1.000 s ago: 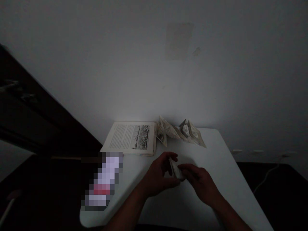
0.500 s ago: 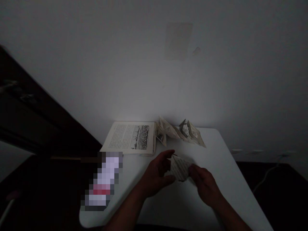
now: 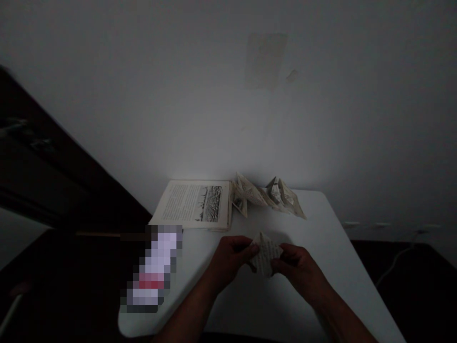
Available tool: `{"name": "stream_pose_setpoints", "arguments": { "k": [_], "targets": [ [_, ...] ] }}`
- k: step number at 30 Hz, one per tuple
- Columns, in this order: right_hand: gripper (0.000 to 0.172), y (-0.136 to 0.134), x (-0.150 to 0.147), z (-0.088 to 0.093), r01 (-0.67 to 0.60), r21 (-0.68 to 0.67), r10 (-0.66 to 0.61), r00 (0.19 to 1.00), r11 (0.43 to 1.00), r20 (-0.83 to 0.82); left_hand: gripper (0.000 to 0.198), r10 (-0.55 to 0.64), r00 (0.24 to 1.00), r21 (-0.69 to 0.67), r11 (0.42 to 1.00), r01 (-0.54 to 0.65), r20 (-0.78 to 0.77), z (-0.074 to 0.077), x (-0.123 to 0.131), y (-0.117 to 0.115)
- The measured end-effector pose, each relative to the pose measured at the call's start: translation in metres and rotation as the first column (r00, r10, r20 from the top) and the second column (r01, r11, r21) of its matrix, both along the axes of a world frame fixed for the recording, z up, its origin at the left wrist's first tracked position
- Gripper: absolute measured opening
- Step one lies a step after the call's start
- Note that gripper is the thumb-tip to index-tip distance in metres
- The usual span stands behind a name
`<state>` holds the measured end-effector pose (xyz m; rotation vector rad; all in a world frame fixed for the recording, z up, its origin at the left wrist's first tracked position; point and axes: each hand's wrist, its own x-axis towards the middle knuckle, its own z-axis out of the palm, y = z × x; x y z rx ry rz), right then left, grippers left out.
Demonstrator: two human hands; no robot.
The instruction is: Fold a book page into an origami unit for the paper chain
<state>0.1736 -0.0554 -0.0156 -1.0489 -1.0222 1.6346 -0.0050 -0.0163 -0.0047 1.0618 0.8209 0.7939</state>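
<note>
A small folded sheet of printed paper, roughly diamond-shaped, is held up above the near part of the white table. My left hand pinches its left edge, thumb in front and fingers behind. On the opposite edge my right hand grips it between thumb and fingers. Beyond my hands, folded paper boats stand near the wall: one beside the book and another farther right.
A stack of printed pages or an open book lies at the back left, with a picture on its page. A blurred-out phone-like object rests at the left edge. Behind the table rises a wall; a white cable hangs at right.
My left hand, whose fingers were spread beside the folded paper, now pinches its left edge. The paper has turned more upright, and my right hand has shifted its grip slightly.
</note>
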Motion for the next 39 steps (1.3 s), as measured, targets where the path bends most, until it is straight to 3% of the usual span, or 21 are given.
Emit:
{"name": "stream_pose_setpoints", "arguments": {
  "k": [3, 6, 9, 13, 19, 31, 39],
  "targets": [
    [0.028, -0.006, -0.011, 0.002, -0.113, -0.104, 0.084, 0.964, 0.988, -0.251, 0.033, -0.037, 0.989, -0.06, 0.997, 0.046, 0.141, -0.009, 0.009, -0.008],
    [0.031, -0.01, -0.018, 0.003, -0.164, -0.161, 0.1, 0.934, 0.973, -0.343, 0.04, -0.022, 0.973, -0.126, 0.991, 0.052, 0.228, -0.013, 0.014, -0.012],
    [0.035, -0.006, -0.013, 0.004, -0.136, -0.088, 0.111, 0.964, 0.987, -0.24, 0.036, -0.015, 0.988, -0.09, 0.996, 0.029, 0.153, -0.011, 0.01, -0.009],
    [0.027, 0.004, -0.001, 0.009, -0.088, 0.045, 0.082, 0.99, 0.995, 0.114, 0.03, -0.099, 0.992, 0.04, 0.994, 0.102, -0.079, -0.001, 0.001, -0.001],
    [0.03, 0.006, -0.003, 0.011, -0.113, 0.196, -0.008, 0.849, 0.974, 0.528, 0.021, 0.025, 0.946, 0.287, 0.955, 0.072, -0.322, 0.004, 0.001, 0.001],
    [0.032, 0.006, -0.008, 0.012, -0.061, 0.261, -0.089, 0.845, 0.963, 0.527, 0.024, 0.143, 0.968, 0.264, 0.961, -0.086, -0.206, -0.004, 0.004, 0.0],
    [0.03, 0.006, -0.004, 0.009, 0.127, 0.28, -0.249, 0.853, 0.952, 0.459, 0.026, 0.284, 0.924, 0.286, 0.935, -0.208, -0.256, -0.002, 0.002, 0.001]
  ]
}}
